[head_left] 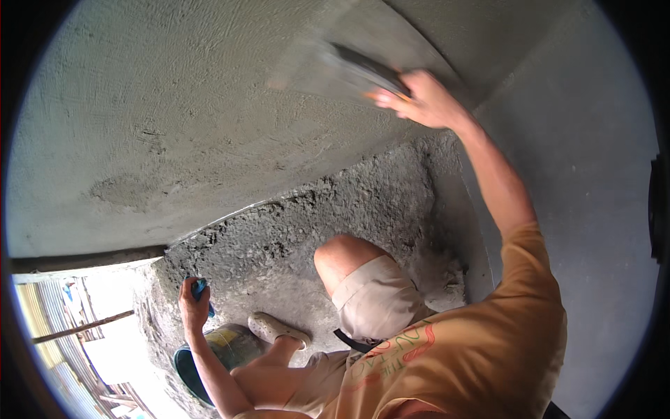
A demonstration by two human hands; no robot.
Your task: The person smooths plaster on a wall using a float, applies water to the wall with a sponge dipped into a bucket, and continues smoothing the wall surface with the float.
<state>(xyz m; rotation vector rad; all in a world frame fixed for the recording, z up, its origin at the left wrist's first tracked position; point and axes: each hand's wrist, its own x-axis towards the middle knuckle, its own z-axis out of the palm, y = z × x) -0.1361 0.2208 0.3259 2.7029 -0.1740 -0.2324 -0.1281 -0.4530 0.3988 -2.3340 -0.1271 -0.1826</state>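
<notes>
My right hand (pixel 419 98) is stretched up to the wet grey plastered wall (pixel 195 105), closed round the handle of a plastering trowel (pixel 366 68). The trowel is dark with a touch of orange at the grip. It lies against the plaster near the inner corner, its blade smeared by motion. Low on the left, my left hand (pixel 191 307) is closed on a small blue object (pixel 200 288); most of it is hidden by the fingers, so its kind does not show. That hand hangs above a dark green bucket (pixel 234 346), away from the wall.
A smooth grey wall (pixel 579 167) meets the plastered one at the right. Rough mortar crumbs (pixel 300 206) lie along the wall's foot. My bent knee (pixel 342 262) and shoe (pixel 276 328) are close by. At lower left, an opening shows corrugated sheets (pixel 59 314) and a bar (pixel 84 327).
</notes>
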